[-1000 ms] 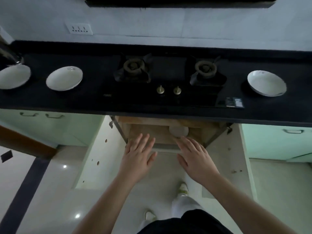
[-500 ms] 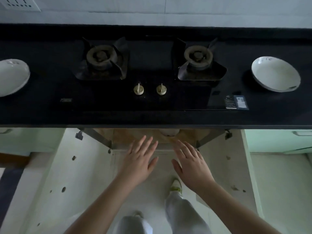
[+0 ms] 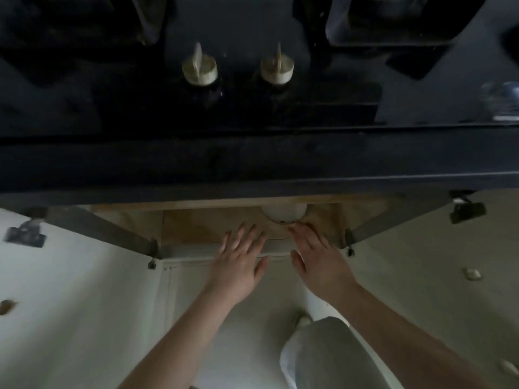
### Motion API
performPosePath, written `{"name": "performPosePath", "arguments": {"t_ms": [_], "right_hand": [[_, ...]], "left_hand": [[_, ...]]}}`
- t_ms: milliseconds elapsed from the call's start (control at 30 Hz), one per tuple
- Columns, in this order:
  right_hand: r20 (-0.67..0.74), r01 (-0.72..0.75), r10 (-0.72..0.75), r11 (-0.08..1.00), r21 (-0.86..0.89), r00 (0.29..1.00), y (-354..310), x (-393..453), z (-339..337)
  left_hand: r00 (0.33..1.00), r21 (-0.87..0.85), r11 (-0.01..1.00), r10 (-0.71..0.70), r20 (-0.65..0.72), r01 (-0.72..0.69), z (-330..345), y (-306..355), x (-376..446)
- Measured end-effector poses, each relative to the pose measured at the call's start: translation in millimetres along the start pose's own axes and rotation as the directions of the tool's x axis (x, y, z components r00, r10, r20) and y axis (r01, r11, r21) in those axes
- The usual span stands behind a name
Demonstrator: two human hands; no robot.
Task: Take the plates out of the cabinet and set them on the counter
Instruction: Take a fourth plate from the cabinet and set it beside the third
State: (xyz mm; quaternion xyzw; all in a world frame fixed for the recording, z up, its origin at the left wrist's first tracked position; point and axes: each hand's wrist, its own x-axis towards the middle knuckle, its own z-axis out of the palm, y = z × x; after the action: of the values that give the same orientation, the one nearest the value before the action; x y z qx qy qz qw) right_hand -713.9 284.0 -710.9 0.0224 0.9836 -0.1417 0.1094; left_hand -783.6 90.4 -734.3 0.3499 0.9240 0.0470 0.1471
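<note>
- My left hand point(image 3: 238, 268) is spread flat, fingers straight and holding nothing, hanging over the front lip of the open cabinet point(image 3: 213, 228) so it is ready to come in from the plate's near-left side.
- My right hand point(image 3: 320, 262) is just as open and empty; its fingertips reach furthest in and sit right at the plate's near edge. Whether they touch it, I cannot tell.
- The two hands are side by side with a narrow gap between them. I judge that I keep them apart like this so each can take one side of the rim.
- The plate point(image 3: 283, 214) lies on the cabinet's wooden floor, back and to the right. Only its near curve shows; the rest is hidden under the overhanging black counter point(image 3: 252, 164).
- That overhang is why my arms go in low and nearly flat: the way in is from the front, beneath the counter edge.
- Both cabinet doors point(image 3: 84, 276) stand swung wide to either side, which leaves the opening free for both forearms.
- Directly above are the two stove knobs point(image 3: 199, 70) and the burner plates, so I reckon this plate should go off to one side of the stove rather than straight up.
- The lift has not started; the plate is not yet gripped.
</note>
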Motion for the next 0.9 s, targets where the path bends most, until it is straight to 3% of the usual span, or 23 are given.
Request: {"name": "performPosePath", "arguments": {"t_ms": [167, 333, 467, 733, 900], "right_hand": [[0.05, -0.003, 0.006, 0.999, -0.054, 0.999, 48.0, 46.7, 77.6], [-0.02, 0.022, -0.024, 0.997, -0.073, 1.0, 87.8, 91.4, 132.1], [-0.058, 0.021, -0.026, 0.996, -0.083, 0.998, 114.0, 121.4, 168.2], [0.031, 0.038, -0.035, 0.992, -0.118, 0.999, 160.1, 185.4, 241.2], [0.041, -0.035, 0.037, 0.998, -0.055, 0.998, 168.9, 205.5, 271.4]], "left_hand": [[0.998, -0.006, 1.0, 0.005, -0.062, -0.006, 79.3, -12.4, 47.2], [0.994, 0.012, 1.0, 0.021, -0.111, -0.02, 150.7, -34.0, 98.4], [0.998, 0.102, 0.995, 0.025, -0.057, -0.019, 200.1, -50.6, 138.9], [0.999, 0.13, 0.991, 0.044, -0.029, -0.039, 267.9, -65.7, 212.6], [0.998, 0.127, 0.991, 0.054, -0.017, -0.051, 285.7, -75.5, 240.9]]}}
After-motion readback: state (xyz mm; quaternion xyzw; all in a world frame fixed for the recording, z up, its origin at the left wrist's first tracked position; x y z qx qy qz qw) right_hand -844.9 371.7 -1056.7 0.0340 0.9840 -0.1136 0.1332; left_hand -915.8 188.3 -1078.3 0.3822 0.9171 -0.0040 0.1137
